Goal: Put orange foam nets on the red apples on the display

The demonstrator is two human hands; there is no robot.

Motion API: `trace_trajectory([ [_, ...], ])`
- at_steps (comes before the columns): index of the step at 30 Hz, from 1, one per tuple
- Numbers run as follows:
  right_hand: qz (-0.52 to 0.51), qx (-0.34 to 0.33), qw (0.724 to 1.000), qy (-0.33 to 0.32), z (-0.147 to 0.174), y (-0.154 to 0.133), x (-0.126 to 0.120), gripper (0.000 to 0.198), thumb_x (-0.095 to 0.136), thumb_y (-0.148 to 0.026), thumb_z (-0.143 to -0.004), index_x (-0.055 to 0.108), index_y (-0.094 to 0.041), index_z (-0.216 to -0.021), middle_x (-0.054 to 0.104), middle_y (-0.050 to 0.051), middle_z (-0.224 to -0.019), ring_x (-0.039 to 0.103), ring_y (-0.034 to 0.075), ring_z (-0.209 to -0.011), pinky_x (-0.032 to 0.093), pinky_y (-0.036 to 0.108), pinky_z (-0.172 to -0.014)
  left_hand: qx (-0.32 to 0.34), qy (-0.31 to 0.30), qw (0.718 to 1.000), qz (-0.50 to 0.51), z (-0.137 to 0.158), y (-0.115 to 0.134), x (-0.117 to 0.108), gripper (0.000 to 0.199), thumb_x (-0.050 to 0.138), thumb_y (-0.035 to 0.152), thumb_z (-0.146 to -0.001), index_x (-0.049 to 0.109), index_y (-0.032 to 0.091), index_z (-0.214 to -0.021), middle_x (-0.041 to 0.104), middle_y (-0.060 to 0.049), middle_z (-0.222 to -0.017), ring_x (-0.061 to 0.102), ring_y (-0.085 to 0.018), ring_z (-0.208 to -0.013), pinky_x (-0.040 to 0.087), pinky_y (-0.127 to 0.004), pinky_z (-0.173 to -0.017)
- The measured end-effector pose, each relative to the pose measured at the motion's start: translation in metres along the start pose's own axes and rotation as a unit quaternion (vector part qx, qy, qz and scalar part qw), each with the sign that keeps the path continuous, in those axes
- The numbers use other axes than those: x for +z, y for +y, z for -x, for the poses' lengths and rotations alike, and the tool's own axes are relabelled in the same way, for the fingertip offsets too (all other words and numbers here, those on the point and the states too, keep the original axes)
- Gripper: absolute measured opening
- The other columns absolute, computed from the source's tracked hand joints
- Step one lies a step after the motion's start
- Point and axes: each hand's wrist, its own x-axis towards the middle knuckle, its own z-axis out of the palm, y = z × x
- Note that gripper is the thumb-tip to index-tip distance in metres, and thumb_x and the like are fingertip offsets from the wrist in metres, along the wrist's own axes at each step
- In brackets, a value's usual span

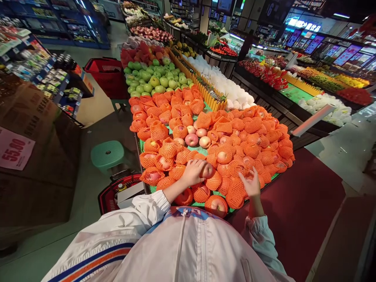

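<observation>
Left hand curled around 1 reddish apple, right hand spread apart beside orange-netted apples.

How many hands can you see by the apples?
2: the left hand holds an apple; the right hand is open at the netted apples. No others show.

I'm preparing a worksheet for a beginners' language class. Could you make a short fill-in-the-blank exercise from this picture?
1. A bare apple is held in the person's ____ hand.
2. The foam nets nearest the right hand are ____ in colour.
3. The basket beside the green fruit is ____ in colour.

Missing words: left; orange; red.
</observation>
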Motion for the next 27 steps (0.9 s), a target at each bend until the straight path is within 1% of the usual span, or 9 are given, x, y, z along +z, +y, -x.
trace_trajectory([
  [3, -0.068, 0.059, 0.995, 0.035, 0.005, -0.004, -0.009, 0.093, 0.072, -0.072, -0.073, 0.052, -0.015, -0.144, 0.070, 0.018, -0.121, 0.069, 0.023, -0.078, 0.057, 0.044, -0.084, -0.013, 0.029, 0.998, 0.046, -0.001, -0.004, 0.003, 0.075, 0.082, 0.035, -0.076, 0.047, 0.022, -0.142, 0.063, -0.015, -0.142, 0.056, -0.037, -0.130, 0.034, -0.053, -0.108],
  [6, -0.143, 0.062, 0.986, 0.066, 0.009, -0.006, -0.019, 0.082, 0.073, -0.071, -0.073, 0.061, -0.013, -0.130, 0.071, 0.008, -0.089, 0.069, 0.023, -0.082, 0.057, 0.041, -0.084, -0.028, 0.030, 0.998, 0.038, -0.001, -0.007, 0.004, 0.077, 0.082, 0.038, -0.077, 0.046, 0.022, -0.142, 0.063, -0.015, -0.140, 0.057, -0.036, -0.129, 0.033, -0.053, -0.111],
  [8, -0.186, 0.053, 0.980, 0.055, 0.011, -0.008, -0.024, 0.077, 0.078, -0.068, -0.070, 0.064, -0.014, -0.123, 0.067, 0.003, -0.078, 0.068, 0.022, -0.079, 0.057, 0.040, -0.081, -0.031, 0.016, 0.999, -0.004, 0.000, -0.006, 0.004, 0.079, 0.083, 0.037, -0.075, 0.046, 0.021, -0.143, 0.062, -0.017, -0.140, 0.056, -0.038, -0.130, 0.033, -0.053, -0.111],
  [12, -0.234, 0.041, 0.970, -0.044, 0.019, -0.018, -0.026, 0.069, 0.089, -0.056, -0.062, 0.067, -0.020, -0.117, 0.070, 0.003, -0.081, 0.068, 0.021, -0.074, 0.059, 0.039, -0.076, -0.025, -0.004, 0.998, -0.057, 0.002, 0.001, 0.003, 0.086, 0.083, 0.030, -0.073, 0.042, 0.019, -0.149, 0.058, -0.020, -0.144, 0.049, -0.042, -0.134, 0.035, -0.054, -0.110],
  [15, -0.256, 0.065, 0.952, -0.156, 0.029, -0.035, -0.019, 0.069, 0.094, -0.047, -0.057, 0.066, -0.022, -0.116, 0.072, 0.002, -0.085, 0.067, 0.018, -0.067, 0.060, 0.038, -0.072, -0.010, -0.023, 0.998, -0.057, 0.003, 0.003, 0.004, 0.088, 0.081, 0.026, -0.074, 0.041, 0.017, -0.152, 0.052, -0.022, -0.152, 0.047, -0.042, -0.137, 0.036, -0.055, -0.111],
  [18, -0.267, 0.092, 0.903, -0.325, 0.043, -0.054, -0.009, 0.072, 0.096, -0.037, -0.055, 0.066, -0.023, -0.119, 0.074, 0.003, -0.094, 0.067, 0.015, -0.067, 0.061, 0.036, -0.073, -0.012, -0.032, 0.998, -0.045, 0.005, 0.003, 0.003, 0.091, 0.079, 0.024, -0.075, 0.037, 0.018, -0.155, 0.047, -0.022, -0.159, 0.044, -0.042, -0.141, 0.036, -0.056, -0.113],
  [21, -0.267, 0.074, 0.840, -0.467, 0.057, -0.069, -0.002, 0.070, 0.095, -0.029, -0.058, 0.067, -0.023, -0.121, 0.075, 0.003, -0.103, 0.067, 0.012, -0.070, 0.061, 0.031, -0.071, -0.008, -0.015, 1.000, -0.007, 0.010, 0.006, -0.003, 0.093, 0.078, 0.023, -0.075, 0.036, 0.017, -0.157, 0.040, -0.023, -0.163, 0.038, -0.043, -0.147, 0.033, -0.060, -0.117],
  [24, -0.283, 0.036, 0.834, -0.472, 0.068, -0.077, 0.001, 0.059, 0.094, -0.028, -0.062, 0.069, -0.022, -0.115, 0.075, 0.004, -0.102, 0.068, 0.012, -0.074, 0.060, 0.028, -0.074, 0.074, -0.002, 0.992, 0.102, 0.023, 0.022, -0.014, 0.078, 0.070, 0.023, -0.081, 0.042, 0.018, -0.154, 0.043, -0.020, -0.162, 0.035, -0.038, -0.151, 0.029, -0.058, -0.123],
  [27, -0.326, 0.013, 0.849, -0.417, 0.073, -0.084, 0.003, 0.048, 0.093, -0.035, -0.064, 0.069, -0.023, -0.105, 0.074, 0.003, -0.096, 0.072, 0.017, -0.085, 0.061, 0.033, -0.082, 0.154, -0.047, 0.952, 0.260, 0.038, 0.045, -0.023, 0.058, 0.065, 0.027, -0.088, 0.053, 0.023, -0.145, 0.057, -0.016, -0.151, 0.050, -0.033, -0.142, 0.036, -0.051, -0.122],
])
